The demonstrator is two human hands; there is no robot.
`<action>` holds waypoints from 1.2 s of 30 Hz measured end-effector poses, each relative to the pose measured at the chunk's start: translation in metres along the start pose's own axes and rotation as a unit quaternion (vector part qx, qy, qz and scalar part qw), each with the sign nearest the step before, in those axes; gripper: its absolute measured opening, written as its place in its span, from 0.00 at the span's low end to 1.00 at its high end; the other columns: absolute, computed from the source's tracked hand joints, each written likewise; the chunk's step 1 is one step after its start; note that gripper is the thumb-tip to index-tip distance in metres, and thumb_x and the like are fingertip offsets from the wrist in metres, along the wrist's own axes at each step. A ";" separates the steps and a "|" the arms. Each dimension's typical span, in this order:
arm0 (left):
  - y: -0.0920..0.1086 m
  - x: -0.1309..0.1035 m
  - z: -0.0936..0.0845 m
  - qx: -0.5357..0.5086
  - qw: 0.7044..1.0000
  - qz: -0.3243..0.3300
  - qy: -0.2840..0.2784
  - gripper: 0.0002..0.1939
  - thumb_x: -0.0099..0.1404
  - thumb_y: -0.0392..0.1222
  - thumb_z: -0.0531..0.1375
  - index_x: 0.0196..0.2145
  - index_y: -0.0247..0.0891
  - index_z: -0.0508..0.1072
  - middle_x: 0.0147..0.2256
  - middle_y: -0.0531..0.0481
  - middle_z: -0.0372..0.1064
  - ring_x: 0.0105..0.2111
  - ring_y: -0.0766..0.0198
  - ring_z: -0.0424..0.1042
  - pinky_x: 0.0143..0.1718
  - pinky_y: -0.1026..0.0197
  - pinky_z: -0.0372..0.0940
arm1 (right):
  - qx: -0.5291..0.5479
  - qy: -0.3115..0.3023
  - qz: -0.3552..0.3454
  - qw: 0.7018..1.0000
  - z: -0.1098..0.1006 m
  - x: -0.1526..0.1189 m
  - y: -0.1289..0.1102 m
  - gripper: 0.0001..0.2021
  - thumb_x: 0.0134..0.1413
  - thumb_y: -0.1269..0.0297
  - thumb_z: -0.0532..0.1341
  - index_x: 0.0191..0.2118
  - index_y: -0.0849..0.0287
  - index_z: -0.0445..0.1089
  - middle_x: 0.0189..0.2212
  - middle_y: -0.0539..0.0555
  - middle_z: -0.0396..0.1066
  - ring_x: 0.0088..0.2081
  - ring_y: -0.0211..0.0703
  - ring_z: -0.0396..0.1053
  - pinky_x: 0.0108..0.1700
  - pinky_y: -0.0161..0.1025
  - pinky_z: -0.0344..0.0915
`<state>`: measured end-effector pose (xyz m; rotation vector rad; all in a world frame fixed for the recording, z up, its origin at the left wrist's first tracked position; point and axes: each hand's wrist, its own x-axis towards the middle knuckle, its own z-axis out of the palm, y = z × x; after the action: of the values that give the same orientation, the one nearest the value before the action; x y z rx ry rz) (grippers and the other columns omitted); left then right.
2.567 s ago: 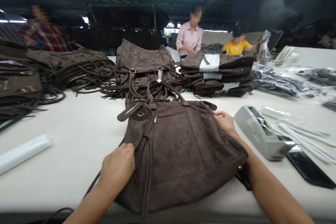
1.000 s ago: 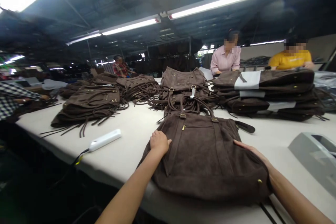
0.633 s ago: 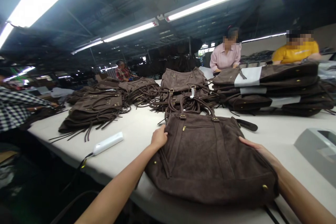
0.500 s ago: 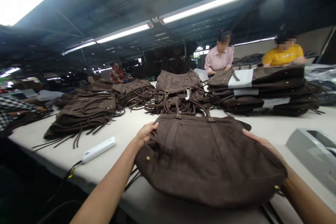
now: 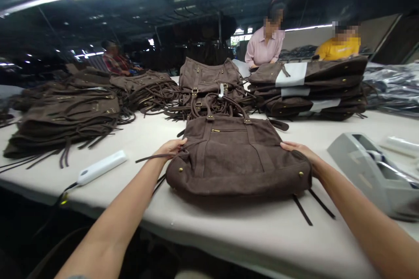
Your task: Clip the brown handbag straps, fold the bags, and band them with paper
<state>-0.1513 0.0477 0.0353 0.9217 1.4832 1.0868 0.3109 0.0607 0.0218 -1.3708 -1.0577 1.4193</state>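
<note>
A dark brown bag (image 5: 229, 157) lies on the pale table (image 5: 203, 226), its base with brass studs facing me and its two handles pointing away. My left hand (image 5: 173, 146) grips the bag's left side, thumb on top, beside a thin dark strap. On the right side my right hand (image 5: 299, 150) holds the bag's edge, fingers on the upper face and the rest partly hidden behind the corner. A short zip shows near the handles. Dark straps hang from the bag's right corner onto the table.
Brown bags are piled at the left (image 5: 72, 113), centre (image 5: 209, 78) and right (image 5: 310, 87). A white power strip (image 5: 102, 168) lies left, a grey tape dispenser (image 5: 369, 174) right. Behind are people in pink (image 5: 266, 48), yellow (image 5: 340, 48) and plaid (image 5: 115, 63).
The bag has been lowered and moved away from me, and its base now rests flatter on the table. Both hands moved with it. The view has tilted down and turned slightly right.
</note>
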 end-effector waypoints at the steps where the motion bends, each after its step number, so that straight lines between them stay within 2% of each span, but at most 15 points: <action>1: 0.005 -0.008 -0.005 0.019 1.000 0.008 0.006 0.12 0.65 0.45 0.61 0.38 0.30 0.72 0.36 0.46 0.72 0.35 0.62 0.73 0.39 0.55 0.70 | -0.015 0.027 -0.007 1.000 -0.004 -0.008 -0.006 0.11 0.48 0.66 0.69 0.39 0.62 0.75 0.32 0.57 0.78 0.32 0.47 0.75 0.35 0.40 0.73; 3: 0.015 -0.030 -0.015 0.067 0.997 0.035 0.035 0.14 0.61 0.46 0.64 0.34 0.30 0.72 0.34 0.45 0.73 0.35 0.59 0.74 0.44 0.53 0.69 | -0.073 0.097 -0.070 0.990 -0.013 -0.031 -0.019 0.13 0.49 0.61 0.68 0.41 0.59 0.75 0.38 0.56 0.77 0.39 0.48 0.74 0.42 0.41 0.72; 5: 0.020 -0.060 -0.024 0.114 0.987 0.085 0.076 0.17 0.58 0.49 0.65 0.36 0.32 0.71 0.36 0.45 0.73 0.41 0.56 0.73 0.51 0.50 0.65 | -0.190 0.138 -0.196 0.952 -0.019 -0.060 -0.032 0.15 0.51 0.56 0.66 0.45 0.55 0.75 0.45 0.55 0.74 0.45 0.50 0.72 0.50 0.45 0.69; 7: 0.021 -0.095 -0.025 0.196 0.963 0.166 0.086 0.17 0.57 0.50 0.66 0.39 0.37 0.73 0.42 0.46 0.73 0.48 0.53 0.70 0.58 0.49 0.58 | -0.331 0.085 -0.319 0.884 -0.020 -0.088 -0.041 0.17 0.54 0.51 0.64 0.46 0.51 0.75 0.48 0.56 0.72 0.49 0.54 0.69 0.56 0.50 0.64; 10: 0.012 -0.139 -0.014 0.437 0.813 0.385 -0.015 0.14 0.64 0.49 0.60 0.45 0.42 0.73 0.53 0.45 0.68 0.56 0.53 0.64 0.61 0.49 0.54 | -0.475 -0.092 -0.367 0.794 -0.015 -0.112 -0.043 0.21 0.50 0.47 0.66 0.50 0.46 0.74 0.54 0.55 0.69 0.57 0.59 0.63 0.59 0.54 0.60; 13: -0.001 -0.156 0.000 0.591 0.654 0.457 -0.119 0.25 0.62 0.52 0.62 0.55 0.43 0.68 0.58 0.45 0.65 0.61 0.51 0.58 0.65 0.45 0.46 | -0.558 -0.156 -0.379 0.721 -0.011 -0.109 -0.035 0.30 0.45 0.46 0.69 0.55 0.45 0.70 0.57 0.55 0.66 0.60 0.62 0.59 0.60 0.58 0.57; 15: -0.007 -0.152 0.004 0.643 0.598 0.458 -0.139 0.35 0.57 0.58 0.65 0.58 0.41 0.65 0.58 0.42 0.65 0.60 0.48 0.60 0.65 0.42 0.43 | -0.580 -0.154 -0.393 0.697 -0.010 -0.100 -0.031 0.30 0.45 0.47 0.69 0.55 0.48 0.70 0.55 0.56 0.68 0.57 0.61 0.62 0.58 0.57 0.60; 17: -0.007 -0.142 0.003 0.663 0.583 0.448 -0.138 0.40 0.53 0.62 0.66 0.58 0.38 0.65 0.55 0.40 0.67 0.57 0.47 0.63 0.63 0.43 0.49 | -0.585 -0.165 -0.385 0.695 -0.009 -0.092 -0.031 0.27 0.46 0.49 0.69 0.52 0.50 0.71 0.50 0.57 0.70 0.52 0.57 0.67 0.52 0.51 0.65; 21: 0.005 -0.124 -0.001 0.671 0.610 0.394 -0.151 0.41 0.44 0.66 0.68 0.49 0.36 0.71 0.45 0.41 0.71 0.47 0.49 0.69 0.49 0.51 0.62 | -0.586 -0.198 -0.337 0.710 -0.003 -0.085 -0.042 0.13 0.48 0.57 0.68 0.40 0.53 0.72 0.36 0.52 0.70 0.40 0.48 0.69 0.39 0.41 0.67; 23: 0.014 -0.118 -0.001 0.649 0.647 0.362 -0.170 0.39 0.40 0.65 0.70 0.45 0.37 0.72 0.41 0.45 0.71 0.43 0.52 0.70 0.45 0.55 0.64 | -0.591 -0.196 -0.327 0.711 0.000 -0.083 -0.050 0.09 0.48 0.61 0.68 0.34 0.54 0.69 0.32 0.50 0.68 0.36 0.45 0.68 0.36 0.38 0.64; 26: 0.028 -0.115 0.001 0.582 0.730 0.316 -0.167 0.34 0.39 0.57 0.73 0.42 0.40 0.72 0.41 0.49 0.71 0.42 0.55 0.70 0.43 0.60 0.65 | -0.598 -0.179 -0.308 0.718 0.000 -0.077 -0.063 0.10 0.48 0.64 0.66 0.27 0.55 0.63 0.26 0.47 0.65 0.29 0.41 0.65 0.30 0.36 0.58; 29: 0.041 -0.117 0.005 0.517 0.814 0.238 -0.112 0.28 0.42 0.49 0.72 0.41 0.42 0.73 0.38 0.53 0.72 0.38 0.57 0.71 0.37 0.62 0.65 | -0.581 -0.147 -0.311 0.738 -0.005 -0.071 -0.075 0.10 0.48 0.64 0.64 0.26 0.55 0.61 0.22 0.45 0.63 0.25 0.38 0.61 0.27 0.34 0.55; 32: 0.054 -0.119 0.007 0.452 0.874 0.163 -0.065 0.23 0.45 0.46 0.69 0.41 0.43 0.73 0.30 0.56 0.71 0.30 0.60 0.70 0.28 0.64 0.62 | -0.559 -0.109 -0.332 0.752 -0.009 -0.065 -0.085 0.09 0.49 0.63 0.63 0.25 0.55 0.61 0.20 0.45 0.61 0.23 0.37 0.58 0.26 0.34 0.52; 34: 0.060 -0.117 0.009 0.411 0.895 0.169 -0.029 0.23 0.45 0.47 0.68 0.40 0.43 0.72 0.27 0.58 0.70 0.26 0.62 0.68 0.26 0.64 0.61 | -0.552 -0.097 -0.340 0.755 -0.007 -0.062 -0.090 0.11 0.50 0.61 0.62 0.24 0.55 0.60 0.19 0.45 0.60 0.22 0.36 0.56 0.25 0.34 0.51; 36: 0.061 -0.109 0.012 0.393 0.893 0.216 0.040 0.21 0.47 0.49 0.68 0.39 0.44 0.71 0.25 0.59 0.69 0.25 0.63 0.68 0.27 0.64 0.62 | -0.555 -0.079 -0.359 0.746 0.000 -0.056 -0.091 0.12 0.52 0.61 0.61 0.23 0.55 0.57 0.19 0.45 0.59 0.21 0.36 0.55 0.24 0.35 0.50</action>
<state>-0.1207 -0.0347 0.1242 1.8600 1.8766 0.8115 0.3141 0.0299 0.1242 -1.2815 -2.4324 0.2149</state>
